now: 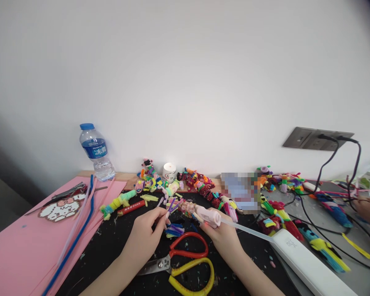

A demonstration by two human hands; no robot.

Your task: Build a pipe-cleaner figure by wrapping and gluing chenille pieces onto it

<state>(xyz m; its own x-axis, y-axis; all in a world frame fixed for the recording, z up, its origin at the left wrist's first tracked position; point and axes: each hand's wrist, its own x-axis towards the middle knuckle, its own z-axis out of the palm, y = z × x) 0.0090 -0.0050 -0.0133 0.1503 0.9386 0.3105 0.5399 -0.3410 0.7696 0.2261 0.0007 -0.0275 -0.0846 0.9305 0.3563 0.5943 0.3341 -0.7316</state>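
I am holding a pink hot-glue gun (pixel 210 216) in my right hand (pixel 222 237), fingers closed around its body, a translucent glue stick (pixel 249 231) trailing out of its back toward the right. The gun's long axis is running roughly left to right, nozzle pointing left at a small bundle of purple and pink fuzzy pipe-cleaner pieces (pixel 170 205). My left hand (pixel 148 230) is pinching that bundle between thumb and fingertips, just left of the gun's nozzle. My two hands are working close together, not touching.

Risk, as I judge it: my left fingertips are sitting near the nozzle, so hot glue could be reaching skin, or dripping onto the black work mat (pixel 117 242) below the gun.

Red-and-yellow-handled scissors (pixel 185 263) are lying just below the gun, between my forearms. A white power strip (pixel 305 263) is lying to the gun's right. Another person's hand (pixel 368 209) is working far right of it.
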